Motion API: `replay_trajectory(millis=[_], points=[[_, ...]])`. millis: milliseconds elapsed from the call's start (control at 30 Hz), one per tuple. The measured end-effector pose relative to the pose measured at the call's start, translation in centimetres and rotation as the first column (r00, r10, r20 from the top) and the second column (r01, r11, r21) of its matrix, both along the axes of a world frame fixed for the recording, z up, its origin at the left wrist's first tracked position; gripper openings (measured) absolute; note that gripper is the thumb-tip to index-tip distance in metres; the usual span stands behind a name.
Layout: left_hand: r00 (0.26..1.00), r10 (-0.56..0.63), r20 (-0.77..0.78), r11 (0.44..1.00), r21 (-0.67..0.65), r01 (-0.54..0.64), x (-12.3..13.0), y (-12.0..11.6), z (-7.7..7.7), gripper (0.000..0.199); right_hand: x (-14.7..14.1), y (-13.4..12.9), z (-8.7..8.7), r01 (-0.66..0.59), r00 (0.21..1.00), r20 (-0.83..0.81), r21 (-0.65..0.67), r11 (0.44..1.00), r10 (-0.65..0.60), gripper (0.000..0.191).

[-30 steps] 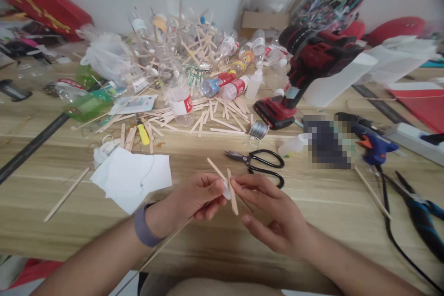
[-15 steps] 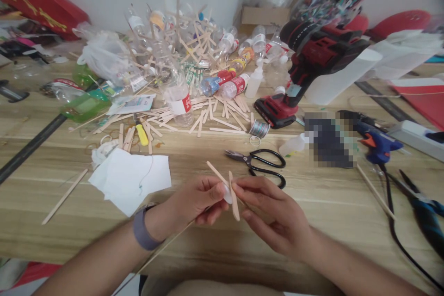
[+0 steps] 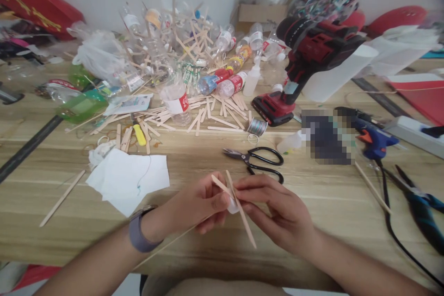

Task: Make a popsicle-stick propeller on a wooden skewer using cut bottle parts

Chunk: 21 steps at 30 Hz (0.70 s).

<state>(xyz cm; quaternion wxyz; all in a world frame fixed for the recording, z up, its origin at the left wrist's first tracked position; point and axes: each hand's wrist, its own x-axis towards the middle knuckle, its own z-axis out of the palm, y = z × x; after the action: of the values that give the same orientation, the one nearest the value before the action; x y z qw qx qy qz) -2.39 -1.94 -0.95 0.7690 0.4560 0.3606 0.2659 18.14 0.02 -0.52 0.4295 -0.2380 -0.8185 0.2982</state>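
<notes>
Near the table's front edge, my left hand pinches a small white round piece and a wooden stick. A second wooden stick crosses it, slanting down to the right, with the fingertips of my right hand closed on its upper part. A long thin strip runs from beneath my left hand to the lower left. Black-handled scissors lie just beyond my hands. White paper is left of them.
Plastic bottles and loose sticks are heaped at the back. A red drill stands behind a thread spool. A glue gun and pliers lie right; a yellow-handled tool lies left.
The second stick has turned, its lower end swinging right and toward me, and more of its length shows. The first stick's free end shows less. The view has shifted slightly.
</notes>
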Motion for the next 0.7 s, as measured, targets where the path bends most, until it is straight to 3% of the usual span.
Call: replay_trajectory(millis=[133, 300, 500, 700], points=[[0.998, 0.023, 0.050, 1.000, -0.009, -0.022, 0.06, -0.18, 0.00, 0.044, -0.15, 0.00, -0.09, 0.041, 0.999, 0.002, 0.014, 0.999, -0.041, 0.025], [0.994, 0.111, -0.009, 0.993, 0.032, -0.111, 0.13, -0.62, 0.45, 0.034, -0.16, 0.14, -0.45, 0.068, 0.997, 0.049, -0.017, 0.998, -0.067, 0.023], [0.976, 0.190, -0.110, 0.978, 0.106, -0.178, 0.28, -0.94, 0.85, 0.032, -0.28, 0.21, -0.85, 0.042, 0.998, 0.053, -0.082, 0.996, -0.037, 0.021], [0.972, 0.190, -0.135, 0.978, 0.116, -0.175, 0.32, -0.77, 0.79, 0.031, -0.44, 0.16, -0.73, 0.014, 0.999, 0.051, -0.113, 0.993, -0.008, 0.019]])
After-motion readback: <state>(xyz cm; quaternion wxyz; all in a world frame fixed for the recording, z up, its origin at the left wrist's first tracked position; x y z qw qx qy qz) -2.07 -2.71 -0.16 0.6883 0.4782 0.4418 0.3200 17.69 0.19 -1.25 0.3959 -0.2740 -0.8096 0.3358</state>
